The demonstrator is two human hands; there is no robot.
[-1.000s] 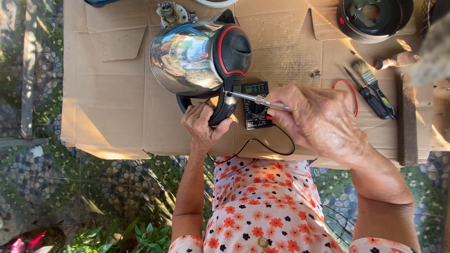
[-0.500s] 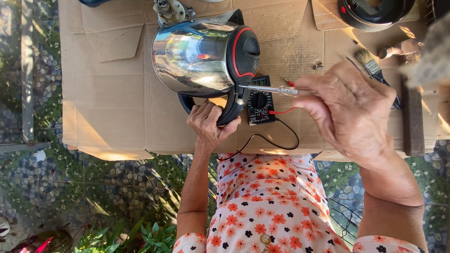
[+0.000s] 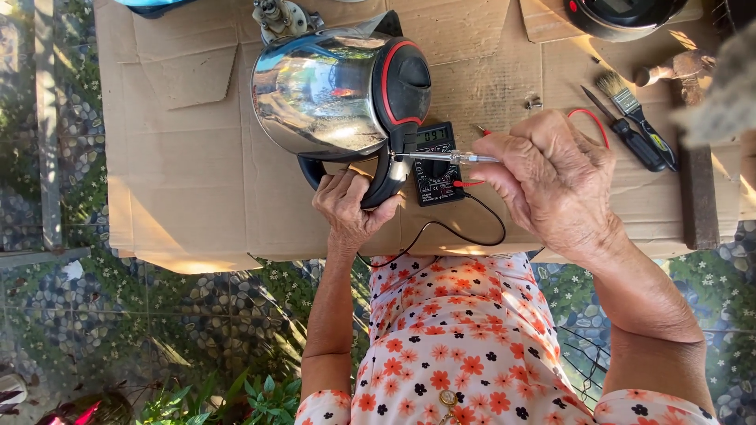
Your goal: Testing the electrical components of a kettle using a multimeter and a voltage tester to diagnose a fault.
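The head view looks down on a bench [image 3: 181,197] covered with flattened cardboard, where a shiny steel kettle [image 3: 331,90] with a black lid and red trim lies tipped on its side near the middle. The left hand [image 3: 346,206] is wrapped around the kettle's black handle, fingers curled under it, holding the kettle steady. The right hand [image 3: 551,177] is closed around a slim screwdriver [image 3: 445,157] with a clear shaft; its metal tip touches the handle just where it joins the lid end.

Just behind the screwdriver, flat on the cardboard, lies a small black meter [image 3: 437,161], with a black lead [image 3: 472,228] curling toward the person and a red lead [image 3: 591,118] looping out to the right. Farther right lie a paintbrush [image 3: 626,102] and a dark-handled tool [image 3: 634,142], well apart from the kettle. A small screw [image 3: 533,102] sits on its own beside them.

The work looks to be at the stage of opening the handle, with the tip being seated in a fastener. A good next move would call for a straight, firm press and a steady left grip, since the polished kettle could roll.
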